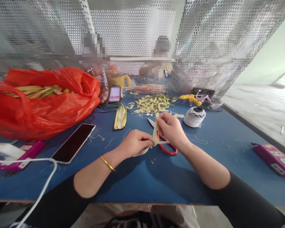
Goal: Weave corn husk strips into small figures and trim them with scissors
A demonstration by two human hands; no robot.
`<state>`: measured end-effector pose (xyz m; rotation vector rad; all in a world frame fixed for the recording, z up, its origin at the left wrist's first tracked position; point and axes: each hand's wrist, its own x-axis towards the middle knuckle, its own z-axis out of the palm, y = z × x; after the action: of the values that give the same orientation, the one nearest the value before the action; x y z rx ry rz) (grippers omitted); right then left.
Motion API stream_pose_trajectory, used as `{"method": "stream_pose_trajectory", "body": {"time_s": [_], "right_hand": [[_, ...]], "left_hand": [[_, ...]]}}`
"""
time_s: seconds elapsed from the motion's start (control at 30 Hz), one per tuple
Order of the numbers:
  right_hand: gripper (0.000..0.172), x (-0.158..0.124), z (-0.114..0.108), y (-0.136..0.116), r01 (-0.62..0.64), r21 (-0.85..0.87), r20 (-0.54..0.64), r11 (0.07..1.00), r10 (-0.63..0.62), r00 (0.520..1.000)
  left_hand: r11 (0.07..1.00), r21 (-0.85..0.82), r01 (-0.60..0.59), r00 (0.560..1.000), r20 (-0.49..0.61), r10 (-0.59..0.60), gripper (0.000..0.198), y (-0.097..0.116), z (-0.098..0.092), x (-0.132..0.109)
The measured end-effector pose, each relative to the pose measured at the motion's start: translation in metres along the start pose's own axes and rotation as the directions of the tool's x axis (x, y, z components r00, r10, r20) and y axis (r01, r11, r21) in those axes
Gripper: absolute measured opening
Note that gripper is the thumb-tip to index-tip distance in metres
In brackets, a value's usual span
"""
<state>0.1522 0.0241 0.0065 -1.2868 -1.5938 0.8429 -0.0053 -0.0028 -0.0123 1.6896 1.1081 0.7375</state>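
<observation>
Between my hands is a pale green piece of folded leaf strips [155,139], with strips sticking out upward, to the right and down to the left. My left hand [137,142] pinches it at the lower left, fingers closed. The thumb and fingers of my right hand [168,126] grip the upright strip near its top. Just under the leaf piece and my right hand lie scissors with red handles [171,150], their blades partly hidden and pointing up and left. Beyond the hands are a heap of green leaf scraps [153,104] and a yellow-green husk [120,117].
A red plastic bag [80,95] of leaf strips fills the left. A phone [73,144], a purple power strip [33,152] and a white cable [52,164] lie nearer. On the right are a white thread spool [194,117], a yellow glue gun [191,98] and a purple box-like object [273,158].
</observation>
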Motion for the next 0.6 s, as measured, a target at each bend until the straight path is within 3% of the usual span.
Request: {"method": "stream_pose_trajectory", "body": {"time_s": [0.23,0.43,0.6], "right_hand": [[0.011,0.005,-0.001,0.001,-0.115,0.198,-0.047,0.973,0.127,0.991],[0.01,0.002,0.001,0.002,-0.082,0.228,-0.003,0.97,0.085,0.996],[0.012,-0.001,0.01,0.007,0.019,0.206,0.053,0.978,-0.031,0.998]], "left_hand": [[0.991,-0.109,0.084,0.996,0.049,-0.079,0.016,0.001,-0.002,0.001],[0.908,-0.362,0.211,0.977,0.075,-0.198,0.013,0.005,-0.002,0.001],[0.923,-0.328,0.2,0.976,-0.011,-0.216,0.024,0.006,0.002,0.001]]}}
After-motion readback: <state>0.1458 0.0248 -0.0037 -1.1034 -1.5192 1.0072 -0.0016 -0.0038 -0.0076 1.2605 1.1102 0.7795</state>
